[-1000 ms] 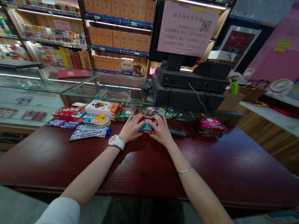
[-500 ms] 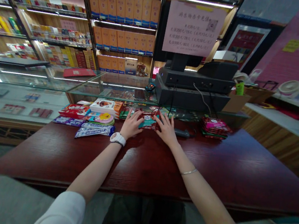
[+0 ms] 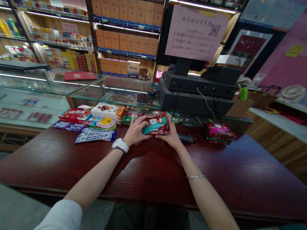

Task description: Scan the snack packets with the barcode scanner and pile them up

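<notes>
Left of the red-and-teal snack packet (image 3: 156,125), a blue-and-white wrapped bar (image 3: 95,136) lies on the dark red bench (image 3: 161,177). The left hand (image 3: 136,131) grips the packet's left end, the right hand (image 3: 172,136) its right end; further right of the packet sits a stack of pink packets (image 3: 218,134).

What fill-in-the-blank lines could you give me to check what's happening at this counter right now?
The left hand and right hand hold a snack packet coloured red and ____.
The wristwatch on the left wrist has a ____ strap.
The thin bangle sits on the ____ wrist.

Missing words: teal; white; right.
</notes>
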{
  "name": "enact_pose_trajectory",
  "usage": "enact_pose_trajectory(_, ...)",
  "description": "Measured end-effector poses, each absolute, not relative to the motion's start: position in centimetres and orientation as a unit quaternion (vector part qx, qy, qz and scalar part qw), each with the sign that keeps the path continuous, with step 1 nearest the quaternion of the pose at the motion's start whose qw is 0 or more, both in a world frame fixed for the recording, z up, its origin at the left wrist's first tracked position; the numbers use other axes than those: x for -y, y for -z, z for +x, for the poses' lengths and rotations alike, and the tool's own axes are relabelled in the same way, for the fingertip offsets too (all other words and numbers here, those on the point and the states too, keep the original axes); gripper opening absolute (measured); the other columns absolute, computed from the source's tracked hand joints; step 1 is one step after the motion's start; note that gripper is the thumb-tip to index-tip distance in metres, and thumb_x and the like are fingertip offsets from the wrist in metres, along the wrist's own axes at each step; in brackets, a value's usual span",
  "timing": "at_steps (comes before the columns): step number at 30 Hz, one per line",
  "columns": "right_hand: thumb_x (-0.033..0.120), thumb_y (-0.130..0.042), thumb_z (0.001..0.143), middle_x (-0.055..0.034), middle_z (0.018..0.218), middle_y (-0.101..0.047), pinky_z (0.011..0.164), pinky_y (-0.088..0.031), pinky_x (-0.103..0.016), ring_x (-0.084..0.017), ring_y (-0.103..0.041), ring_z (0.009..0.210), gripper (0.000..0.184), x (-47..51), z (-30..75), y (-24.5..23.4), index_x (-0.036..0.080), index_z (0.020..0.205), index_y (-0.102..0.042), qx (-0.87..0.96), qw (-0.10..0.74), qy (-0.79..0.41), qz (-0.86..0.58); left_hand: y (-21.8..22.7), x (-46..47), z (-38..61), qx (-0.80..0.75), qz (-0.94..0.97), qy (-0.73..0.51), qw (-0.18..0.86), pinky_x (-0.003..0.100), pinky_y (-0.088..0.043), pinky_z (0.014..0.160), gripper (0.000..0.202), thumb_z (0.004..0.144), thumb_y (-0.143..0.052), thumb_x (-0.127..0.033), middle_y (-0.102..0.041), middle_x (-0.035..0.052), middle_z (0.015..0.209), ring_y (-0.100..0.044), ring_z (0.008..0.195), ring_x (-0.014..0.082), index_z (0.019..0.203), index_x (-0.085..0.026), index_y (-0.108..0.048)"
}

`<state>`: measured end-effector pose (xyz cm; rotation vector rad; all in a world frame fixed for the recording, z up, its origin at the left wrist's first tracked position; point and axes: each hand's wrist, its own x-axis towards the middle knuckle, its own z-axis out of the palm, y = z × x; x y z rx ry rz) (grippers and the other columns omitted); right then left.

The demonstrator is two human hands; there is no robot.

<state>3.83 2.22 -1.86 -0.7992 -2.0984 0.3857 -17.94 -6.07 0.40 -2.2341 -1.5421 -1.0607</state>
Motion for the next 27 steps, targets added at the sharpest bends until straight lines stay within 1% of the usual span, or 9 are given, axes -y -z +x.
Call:
enact_pose_trajectory(3,0.048,-0.085,0.064,-0.0172,0.156,-0.035,0.119,-0.016,-0.06,-0.034,-0.03,0.145,0.12,-2.1,4.1,1.6,0.023,0.156,-0.012,0.849,0.391,-0.177,-0.309,-0.4,6.1,-17.9,0.524,-0.771,0.348,0.095,0.053,-0.011,0.123,0.035,0.071,-0.076,-0.036,-0.055,0.0117,0.141,-0.048,0.134,0.0279,0.099,-0.023,-0.06)
enact_pose_trajectory(6,0.052,-0.085,0.061,-0.0171,0.156,-0.033,0.119,-0.011,-0.06,-0.034,-0.028,0.146,0.125,-1.6,3.9,1.1,0.023,0.157,-0.01,0.863,0.367,-0.191,-0.289,-0.3,6.1,-17.9,0.512,-0.786,0.337,0.086,0.054,-0.013,0.123,0.034,0.071,-0.074,-0.036,-0.055,0.0099,0.141,-0.045,0.136,0.0283,0.099,-0.023,-0.06)
enact_pose_trajectory(10,0.052,-0.085,0.06,-0.0155,0.158,-0.03,0.119,-0.012,-0.059,-0.034,-0.026,0.147,0.125,-0.7,3.2,0.5,0.025,0.157,-0.011,0.883,0.341,-0.196,-0.257,0.1,6.0,-17.7,0.497,-0.8,0.325,0.088,0.054,-0.013,0.123,0.033,0.072,-0.072,-0.033,-0.056,0.0086,0.14,-0.044,0.137,0.0285,0.101,-0.023,-0.061)
enact_pose_trajectory(15,0.043,-0.081,0.063,-0.0154,0.154,-0.038,0.119,-0.013,-0.06,-0.034,-0.03,0.145,0.112,0.2,2.2,0.4,0.024,0.155,-0.02,0.887,0.339,-0.174,-0.26,0.8,5.7,-17.5,0.5,-0.805,0.306,0.093,0.054,-0.015,0.123,0.04,0.074,-0.071,-0.036,-0.056,0.0102,0.14,-0.046,0.136,0.0287,0.11,-0.022,-0.062)
enact_pose_trajectory(18,0.039,-0.078,0.065,-0.0162,0.151,-0.041,0.118,-0.015,-0.06,-0.034,-0.03,0.145,0.104,0.5,2.0,0.5,0.022,0.153,-0.026,0.887,0.353,-0.138,-0.263,0.9,5.6,-17.5,0.51,-0.802,0.292,0.108,0.054,-0.015,0.124,0.041,0.078,-0.067,-0.033,-0.056,0.0104,0.141,-0.042,0.139,0.0284,0.117,-0.02,-0.061)
enact_pose_trajectory(20,0.037,-0.076,0.066,-0.017,0.15,-0.042,0.118,-0.015,-0.06,-0.034,-0.029,0.145,0.099,0.6,2.0,0.4,0.02,0.151,-0.029,0.887,0.361,-0.109,-0.267,0.8,5.7,-17.6,0.518,-0.801,0.271,0.129,0.054,-0.015,0.124,0.046,0.081,-0.063,-0.027,-0.051,0.0091,0.146,-0.036,0.143,0.0286,0.126,-0.02,-0.058)
enact_pose_trajectory(23,0.035,-0.072,0.068,-0.0168,0.148,-0.043,0.118,-0.015,-0.06,-0.034,-0.029,0.145,0.092,0.7,2.2,0.2,0.019,0.15,-0.032,0.884,0.367,-0.059,-0.284,0.4,6.0,-17.5,0.559,-0.771,0.253,0.17,0.058,-0.013,0.123,0.059,0.082,-0.057,-0.019,-0.039,0.0063,0.155,-0.027,0.148,0.0304,0.141,-0.022,-0.048)
enact_pose_trajectory(25,0.033,-0.068,0.07,-0.0153,0.146,-0.044,0.119,-0.013,-0.059,-0.034,-0.028,0.145,0.089,0.7,2.4,0.0,0.02,0.15,-0.032,0.881,0.367,-0.018,-0.299,0.1,6.3,-17.4,0.599,-0.73,0.263,0.197,0.06,-0.012,0.122,0.065,0.084,-0.053,-0.017,-0.033,0.0062,0.159,-0.024,0.149,0.032,0.148,-0.022,-0.04)
enact_pose_trajectory(27,0.03,-0.065,0.071,-0.0135,0.145,-0.045,0.119,-0.011,-0.058,-0.033,-0.027,0.146,0.087,0.9,2.6,-0.3,0.021,0.151,-0.031,0.876,0.366,0.025,-0.312,-0.1,6.5,-17.2,0.624,-0.696,0.283,0.216,0.061,-0.012,0.121,0.065,0.087,-0.049,-0.018,-0.029,0.0068,0.16,-0.022,0.149,0.033,0.15,-0.021,-0.035)
